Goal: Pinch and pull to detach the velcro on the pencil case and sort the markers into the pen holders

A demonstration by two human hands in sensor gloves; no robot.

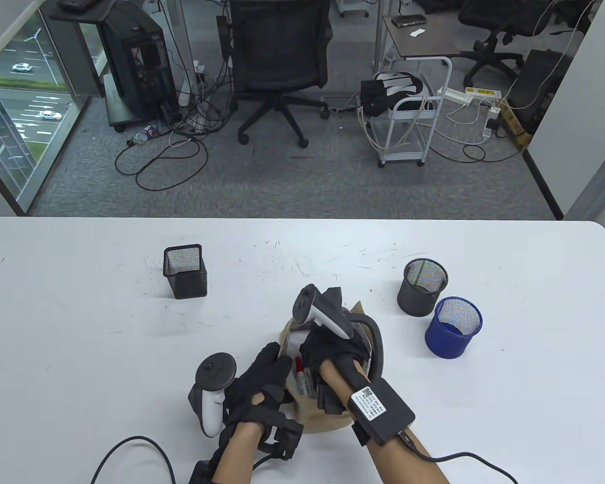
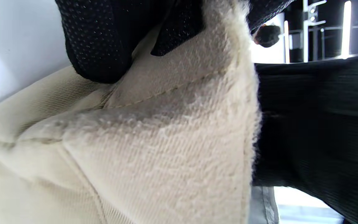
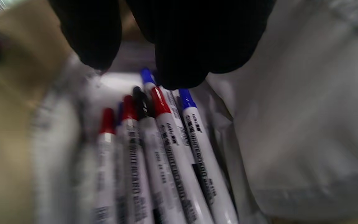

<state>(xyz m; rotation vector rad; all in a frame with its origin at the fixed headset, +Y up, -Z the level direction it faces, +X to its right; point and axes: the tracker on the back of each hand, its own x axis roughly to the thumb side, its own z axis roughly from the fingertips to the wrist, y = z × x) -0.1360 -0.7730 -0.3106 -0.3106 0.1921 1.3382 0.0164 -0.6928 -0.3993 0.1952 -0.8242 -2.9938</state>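
Already open, the pencil case (image 1: 327, 421) lay near the tabletop's near edge, left hand (image 1: 262, 388) gripping its flap. Right hand (image 1: 333, 355) reached inside over the markers (image 3: 166, 149); whether it held one, cannot tell. Risk: crowded markers, fingers could snag two, or drag the case.

pencil case (image 1: 327, 423): beige, grey lining
markers (image 3: 166, 149): white barrels; red, blue, black caps
square holder (image 1: 185, 272): black mesh
round holders: dark grey mesh (image 1: 422, 288), blue mesh (image 1: 452, 327)
bench (image 1: 80, 312): white, scuffed
gloves (image 1: 262, 383): black
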